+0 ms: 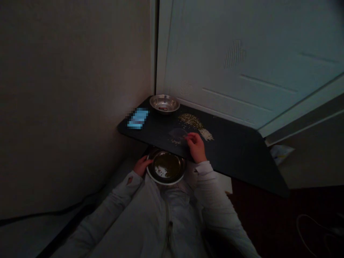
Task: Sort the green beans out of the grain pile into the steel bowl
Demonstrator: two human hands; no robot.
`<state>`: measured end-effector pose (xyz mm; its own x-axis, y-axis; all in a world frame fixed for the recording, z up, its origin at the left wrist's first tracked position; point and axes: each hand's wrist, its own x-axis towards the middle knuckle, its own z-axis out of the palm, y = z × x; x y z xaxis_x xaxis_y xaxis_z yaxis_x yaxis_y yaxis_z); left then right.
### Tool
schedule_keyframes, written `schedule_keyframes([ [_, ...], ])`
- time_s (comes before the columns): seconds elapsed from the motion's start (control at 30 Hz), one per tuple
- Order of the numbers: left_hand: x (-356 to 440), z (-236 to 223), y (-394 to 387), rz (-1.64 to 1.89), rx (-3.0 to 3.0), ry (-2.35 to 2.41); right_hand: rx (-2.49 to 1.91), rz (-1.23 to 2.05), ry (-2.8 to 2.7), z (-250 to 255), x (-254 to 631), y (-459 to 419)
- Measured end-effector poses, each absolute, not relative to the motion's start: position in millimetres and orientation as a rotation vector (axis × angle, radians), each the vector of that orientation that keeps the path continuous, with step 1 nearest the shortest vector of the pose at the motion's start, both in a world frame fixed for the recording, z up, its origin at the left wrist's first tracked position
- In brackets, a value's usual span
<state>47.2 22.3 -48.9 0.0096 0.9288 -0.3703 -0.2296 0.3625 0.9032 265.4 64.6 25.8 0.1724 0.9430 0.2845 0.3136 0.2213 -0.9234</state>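
Note:
My left hand [142,166] is closed on the left rim of a metal bowl [166,182], which rests on my lap partly under the table edge. Dark green beans [172,164] lie in that bowl. Above the table my right hand [196,146] pinches the edge of a translucent, rounded plastic piece [177,133]; its exact kind is hard to make out in the dim light. A few white grains [176,142] lie just below the plastic. Beyond my right hand are a small heap of white grains [206,134] and a spread of mixed green and pale grains [190,120].
The dark table [236,154] stands against a pale panelled door [215,64] and a wall [80,89]. At its back left is a steel bowl [164,97] with a small reddish item inside. A lit, blurred phone [138,118] lies left. A white cable [303,216] runs lower right.

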Motion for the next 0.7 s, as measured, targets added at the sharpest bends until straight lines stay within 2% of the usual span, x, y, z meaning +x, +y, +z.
schedule_keyframes([
  [0.2, 45, -58, 24, 1.058, 0.778, 1.228, -1.376, 0.580, -1.061, 25, 273, 67],
  [0.57, 42, -55, 26, 1.012, 0.830, 1.267, -1.416, 0.652, -1.095, 24, 287, 77],
  [0.7, 42, -56, 26, 1.005, 0.823, 1.277, -1.483, 0.582, -1.113, 21, 304, 84],
])
